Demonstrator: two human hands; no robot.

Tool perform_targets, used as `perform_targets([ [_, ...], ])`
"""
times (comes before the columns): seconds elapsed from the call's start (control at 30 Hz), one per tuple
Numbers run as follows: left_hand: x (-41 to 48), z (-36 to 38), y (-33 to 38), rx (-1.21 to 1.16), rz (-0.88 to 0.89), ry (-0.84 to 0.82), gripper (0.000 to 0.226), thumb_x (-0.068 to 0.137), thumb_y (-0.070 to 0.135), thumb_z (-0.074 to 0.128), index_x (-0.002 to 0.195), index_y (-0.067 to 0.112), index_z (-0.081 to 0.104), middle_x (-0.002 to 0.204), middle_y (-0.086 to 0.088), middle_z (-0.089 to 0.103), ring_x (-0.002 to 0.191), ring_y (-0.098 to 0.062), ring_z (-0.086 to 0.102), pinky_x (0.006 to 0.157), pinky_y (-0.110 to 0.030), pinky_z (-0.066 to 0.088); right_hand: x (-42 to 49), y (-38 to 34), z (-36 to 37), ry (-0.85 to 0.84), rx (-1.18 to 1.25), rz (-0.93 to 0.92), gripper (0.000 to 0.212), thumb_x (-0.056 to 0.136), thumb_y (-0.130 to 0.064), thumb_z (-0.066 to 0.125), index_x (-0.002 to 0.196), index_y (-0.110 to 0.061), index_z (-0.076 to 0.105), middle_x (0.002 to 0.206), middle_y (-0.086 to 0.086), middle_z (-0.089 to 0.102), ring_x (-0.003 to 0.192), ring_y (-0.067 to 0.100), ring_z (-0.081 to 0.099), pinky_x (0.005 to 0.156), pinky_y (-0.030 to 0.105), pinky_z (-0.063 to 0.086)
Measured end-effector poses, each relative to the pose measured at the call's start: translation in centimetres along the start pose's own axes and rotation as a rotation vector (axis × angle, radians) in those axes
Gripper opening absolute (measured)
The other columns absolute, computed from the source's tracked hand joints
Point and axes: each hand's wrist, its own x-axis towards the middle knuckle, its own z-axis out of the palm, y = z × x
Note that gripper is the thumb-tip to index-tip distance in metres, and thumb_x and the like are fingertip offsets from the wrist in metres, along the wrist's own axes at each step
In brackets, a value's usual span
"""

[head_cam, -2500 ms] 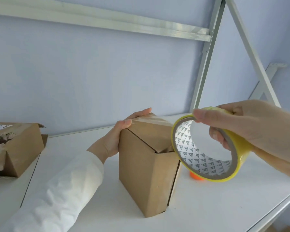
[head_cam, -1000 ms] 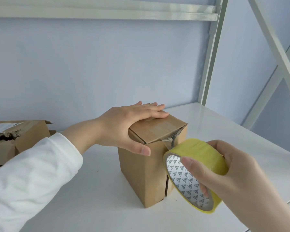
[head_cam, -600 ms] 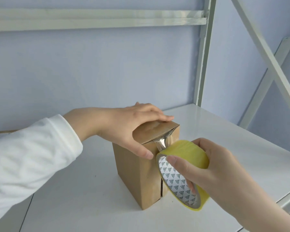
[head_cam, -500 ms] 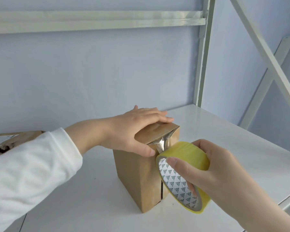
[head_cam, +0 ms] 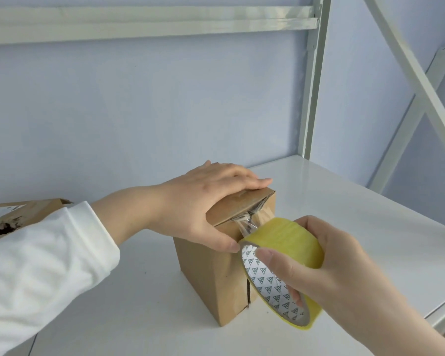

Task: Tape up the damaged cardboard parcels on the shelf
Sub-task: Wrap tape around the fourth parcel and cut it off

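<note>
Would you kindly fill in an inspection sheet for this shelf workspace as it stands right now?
Surface: white shelf board, glossy, carrying both boxes.
Job's things: upright cardboard box with a dark slit low on its front; a clear tape strip runs from its top flap to the yellow tape roll; a torn second box at the far left, partly hidden by the sleeve.
Clutter: nothing seen.
Grippers: left hand lies flat on the box top with its thumb on the front; right hand grips the tape roll.
Cables: nothing seen.
Surroundings: pale blue wall; white metal frame post.
</note>
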Motion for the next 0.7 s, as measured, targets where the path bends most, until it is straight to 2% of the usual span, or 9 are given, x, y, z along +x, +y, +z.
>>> perform_targets([
  [0.1, 0.4, 0.2, -0.1, -0.049, 0.015, 0.070, 0.077, 0.059, 0.060, 0.052, 0.131, 0.054, 0.024, 0.136, 0.021, 0.033, 0.129, 0.006, 0.027, 0.109, -0.025, 0.025, 0.1, 0.4, -0.5, -0.034, 0.050, -0.044, 0.064, 0.040, -0.072, 0.060, 0.082, -0.024, 0.058, 0.050, -0.006, 0.063, 0.047, 0.002, 0.057, 0.051, 0.012, 0.044],
  [0.2, -0.1, -0.5, -1.2, -0.210, -0.018, 0.111, 0.076, 0.058, 0.050, 0.058, 0.132, 0.044, 0.039, 0.132, 0.013, 0.042, 0.125, 0.000, 0.036, 0.103, -0.018, 0.031, 0.2, 0.9, -0.8, -0.085, 0.083, -0.159, 0.074, 0.032, -0.085, 0.065, 0.091, -0.040, 0.059, 0.072, -0.007, 0.069, 0.066, 0.007, 0.065, 0.062, 0.018, 0.050],
  [0.3, -1.4, -1.6, -3.1, -0.473, -0.122, 0.197, 0.074, 0.055, 0.042, 0.063, 0.127, 0.044, 0.048, 0.131, 0.012, 0.049, 0.123, 0.000, 0.044, 0.095, -0.016, 0.036, 1.2, -0.5, -0.6, -0.127, 0.122, -0.315, 0.067, 0.039, -0.070, 0.078, 0.097, -0.042, 0.058, 0.090, -0.008, 0.070, 0.084, 0.010, 0.068, 0.073, 0.025, 0.053],
  [0.4, -2.9, -1.4, -4.6, -0.709, -0.124, 0.246, 0.067, 0.056, 0.036, 0.062, 0.122, 0.043, 0.056, 0.126, 0.012, 0.059, 0.121, -0.007, 0.051, 0.093, -0.022, 0.043, 3.4, -3.8, -0.1, -0.065, 0.115, -0.384, 0.058, 0.048, -0.058, 0.080, 0.096, -0.032, 0.062, 0.086, -0.009, 0.071, 0.079, 0.008, 0.068, 0.073, 0.030, 0.056],
  [0.47, -4.3, -0.1, -5.1, -0.896, -0.144, 0.317, 0.053, 0.057, 0.034, 0.060, 0.108, 0.047, 0.065, 0.114, 0.010, 0.067, 0.110, -0.010, 0.061, 0.085, -0.021, 0.049, 5.1, -6.0, 0.5, -0.069, 0.109, -0.391, 0.059, 0.048, -0.062, 0.078, 0.093, -0.027, 0.064, 0.080, -0.009, 0.071, 0.073, 0.004, 0.067, 0.068, 0.022, 0.054],
  [0.53, -5.9, 1.5, -5.9, -1.071, -0.191, 0.430, 0.046, 0.056, 0.036, 0.058, 0.098, 0.047, 0.069, 0.107, 0.010, 0.071, 0.099, -0.009, 0.066, 0.078, -0.018, 0.052, 6.7, -7.5, 2.1, -0.108, 0.062, -0.380, 0.061, 0.044, -0.064, 0.063, 0.093, -0.026, 0.065, 0.076, -0.011, 0.069, 0.069, -0.001, 0.064, 0.060, 0.014, 0.048],
  [0.63, -8.0, 3.9, -7.3, -1.183, -0.271, 0.538, 0.052, 0.055, 0.040, 0.061, 0.107, 0.044, 0.062, 0.105, 0.016, 0.071, 0.095, -0.002, 0.067, 0.072, -0.014, 0.051, 9.1, -8.5, 5.2, -0.146, -0.006, -0.357, 0.048, 0.059, -0.060, 0.067, 0.094, -0.027, 0.064, 0.070, -0.015, 0.062, 0.063, -0.003, 0.058, 0.060, 0.014, 0.044],
  [0.7, -9.6, 5.1, -8.2, -1.203, -0.319, 0.527, 0.073, 0.050, 0.048, 0.075, 0.118, 0.042, 0.050, 0.109, 0.023, 0.068, 0.101, 0.002, 0.064, 0.075, -0.011, 0.049, 10.7, -9.1, 7.2, -0.189, -0.026, -0.343, 0.042, 0.069, -0.053, 0.068, 0.103, -0.029, 0.061, 0.065, -0.016, 0.058, 0.058, -0.004, 0.056, 0.057, 0.011, 0.043],
])
